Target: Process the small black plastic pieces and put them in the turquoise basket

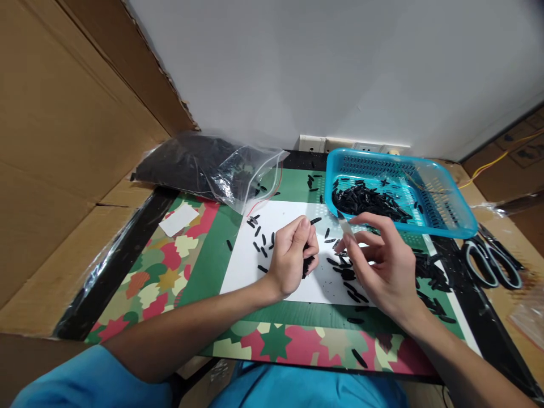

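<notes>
My left hand (pixel 293 255) curls shut around black pieces (pixel 306 265); my right hand (pixel 385 266) pinches a clear strip (pixel 346 228), slanting up-left beyond the fingertips

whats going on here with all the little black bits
A person in blue sleeves sits at a table sorting small black pieces scattered on a white sheet. The left hand is curled shut around a bunch of them, one poking out by the thumb. The right hand pinches a thin pale strip in its fingertips. A blue basket behind holds a heap more, a clear bag of black material lies at the back left, and scissors lie at the right.
</notes>
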Tool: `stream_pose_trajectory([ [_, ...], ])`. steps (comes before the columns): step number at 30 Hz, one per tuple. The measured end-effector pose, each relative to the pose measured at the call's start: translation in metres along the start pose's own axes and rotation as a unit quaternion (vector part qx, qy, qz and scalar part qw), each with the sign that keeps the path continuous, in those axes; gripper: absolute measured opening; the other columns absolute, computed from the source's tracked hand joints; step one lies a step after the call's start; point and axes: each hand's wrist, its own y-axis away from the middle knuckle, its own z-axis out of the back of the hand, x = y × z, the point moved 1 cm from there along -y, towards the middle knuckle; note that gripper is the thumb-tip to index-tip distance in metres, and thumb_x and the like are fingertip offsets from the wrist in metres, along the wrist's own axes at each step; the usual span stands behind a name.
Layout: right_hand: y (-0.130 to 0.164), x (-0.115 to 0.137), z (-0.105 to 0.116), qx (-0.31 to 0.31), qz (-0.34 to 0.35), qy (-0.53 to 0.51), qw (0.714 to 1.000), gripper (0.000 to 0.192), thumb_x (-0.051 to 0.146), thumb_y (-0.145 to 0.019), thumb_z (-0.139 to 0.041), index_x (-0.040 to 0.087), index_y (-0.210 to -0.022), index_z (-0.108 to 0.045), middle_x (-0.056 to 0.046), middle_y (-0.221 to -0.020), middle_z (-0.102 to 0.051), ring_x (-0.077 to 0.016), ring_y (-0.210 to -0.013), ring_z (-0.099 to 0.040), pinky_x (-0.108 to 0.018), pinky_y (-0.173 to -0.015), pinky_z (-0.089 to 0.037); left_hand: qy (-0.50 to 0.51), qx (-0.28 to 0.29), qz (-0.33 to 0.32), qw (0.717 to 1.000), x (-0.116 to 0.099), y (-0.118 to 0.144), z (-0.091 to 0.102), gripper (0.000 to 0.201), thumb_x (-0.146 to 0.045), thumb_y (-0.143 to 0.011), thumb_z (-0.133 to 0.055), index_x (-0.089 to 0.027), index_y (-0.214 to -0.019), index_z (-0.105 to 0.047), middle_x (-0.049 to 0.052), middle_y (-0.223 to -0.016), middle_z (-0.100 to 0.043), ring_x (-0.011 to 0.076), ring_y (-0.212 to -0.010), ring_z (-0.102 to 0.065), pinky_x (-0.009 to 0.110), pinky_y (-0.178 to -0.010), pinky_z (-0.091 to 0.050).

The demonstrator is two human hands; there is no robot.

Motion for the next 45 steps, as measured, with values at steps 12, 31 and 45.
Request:
stream_pose_trajectory([
  [12, -0.017, -0.005, 0.012, -0.041, -0.096, -0.271, 0.957, 0.027, 0.041, -0.093, -0.078, 0.025, -0.115, -0.072, -0.01, -0.112, -0.083, -0.0182, -0.054, -0.074, -0.025, -0.035, -0.052, -0.022, -0.006, 0.0, 1.0, -0.001, -0.002, 0.0, 0.048, -0.054, -0.102, -0.06, -0.02, -0.073, -0.042, -0.009, -0.059, -0.035, 0.0035, -0.039, -0.034, 0.015, -0.034, -0.035],
  [31, -0.011, 0.002, 0.009, -0.082, 0.097, -0.041, 0.991, 0.004, 0.019, -0.091, -0.081, 0.023, -0.091, -0.079, -0.007, -0.091, -0.083, -0.024, -0.084, -0.08, -0.037, -0.074, -0.067, -0.032, 0.034, 0.012, 0.999, 0.002, 0.003, 0.0, 0.049, -0.055, -0.101, -0.061, -0.021, -0.072, -0.041, -0.009, -0.059, -0.031, 0.004, -0.044, -0.027, 0.015, -0.036, -0.033],
  [45, -0.004, -0.006, 0.002, -0.012, 0.066, -0.056, 0.996, 0.003, 0.022, -0.1, -0.072, 0.023, -0.098, -0.07, -0.008, -0.107, -0.085, -0.027, -0.105, -0.082, -0.039, -0.087, -0.064, -0.037, 0.055, 0.015, 0.998, 0.001, 0.004, -0.001, 0.049, -0.055, -0.101, -0.061, -0.021, -0.071, -0.041, -0.008, -0.059, -0.034, 0.0043, -0.044, -0.032, 0.015, -0.037, -0.034],
])
